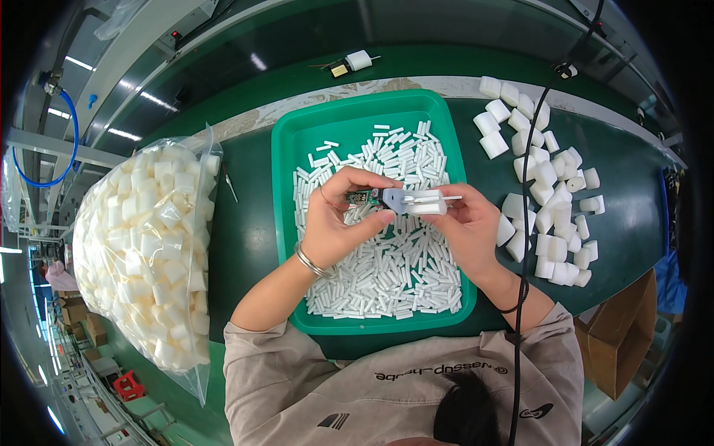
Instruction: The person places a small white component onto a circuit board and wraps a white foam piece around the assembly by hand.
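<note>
Over the green tray [281,156], both my hands are closed on one small assembly. My left hand [333,227] grips its left end, a small circuit board [362,197] joined to a grey plastic part [394,199]. At the other end, my right hand [474,229] pinches a white spongy cylinder [426,204] between thumb and fingers. A thin white rod [448,198] sticks out rightward from the cylinder's end. Beneath my hands, the tray holds a thick layer of short white sticks [401,275]. My fingers partly cover the assembly.
A large clear bag of white cylinders [141,245] bulges at left, beside a thin tool [229,184]. Loose white cylinders [547,215] lie piled at right. A black cable [527,253] hangs across the right side. Beyond the tray lies a similar assembly [357,61]; a cardboard box [621,334] stands lower right.
</note>
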The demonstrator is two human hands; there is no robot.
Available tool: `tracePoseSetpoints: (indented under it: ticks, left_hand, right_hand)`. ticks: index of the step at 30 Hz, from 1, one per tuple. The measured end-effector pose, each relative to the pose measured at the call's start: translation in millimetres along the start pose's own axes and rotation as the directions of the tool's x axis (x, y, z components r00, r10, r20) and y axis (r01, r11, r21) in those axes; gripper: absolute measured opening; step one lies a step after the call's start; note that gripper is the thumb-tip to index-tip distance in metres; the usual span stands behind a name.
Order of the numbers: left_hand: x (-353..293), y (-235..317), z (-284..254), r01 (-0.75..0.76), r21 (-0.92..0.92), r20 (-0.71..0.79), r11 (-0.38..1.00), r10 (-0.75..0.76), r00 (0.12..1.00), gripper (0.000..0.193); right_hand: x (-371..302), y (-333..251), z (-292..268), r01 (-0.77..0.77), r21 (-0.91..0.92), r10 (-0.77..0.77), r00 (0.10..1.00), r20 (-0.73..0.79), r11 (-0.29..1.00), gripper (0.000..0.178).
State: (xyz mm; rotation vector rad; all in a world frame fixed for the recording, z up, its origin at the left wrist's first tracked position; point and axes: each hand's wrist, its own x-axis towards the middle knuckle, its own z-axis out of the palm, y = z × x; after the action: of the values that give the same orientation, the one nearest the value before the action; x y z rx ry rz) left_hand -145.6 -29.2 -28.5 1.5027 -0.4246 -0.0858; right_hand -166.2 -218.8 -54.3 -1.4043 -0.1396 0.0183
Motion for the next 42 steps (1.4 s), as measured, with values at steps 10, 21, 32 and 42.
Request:
tracePoseSetpoints:
  ticks: [10, 21, 32, 42]
  left_hand:
    - [-1, 3, 2, 0.063, 0.09, 0.041, 0.994, -0.067, 0.997, 0.028]
    - [-4, 2, 8, 0.183, 0.078, 0.07, 0.98, -0.189, 0.979, 0.028]
    - [-2, 1, 14, 0.08, 0.12, -0.065, 0.989, -0.073, 0.995, 0.028]
    - [-3, -1, 13, -0.019, 0.216, -0.06, 0.976, 0.033, 0.998, 0.029]
  right_hand:
    - [0, -8, 6, 0.181, 0.066, -0.179, 0.983, -0.037, 0.981, 0.045]
    - [-4, 5, 3, 0.434, -0.188, -0.435, 0.9, 0.035, 0.881, 0.037]
    - [3, -6, 1, 0.091, -0.046, -0.089, 0.995, 0.047, 0.995, 0.036]
    - [2, 1, -2, 0.138, 0.237, -0.159, 0.985, 0.071, 0.962, 0.023]
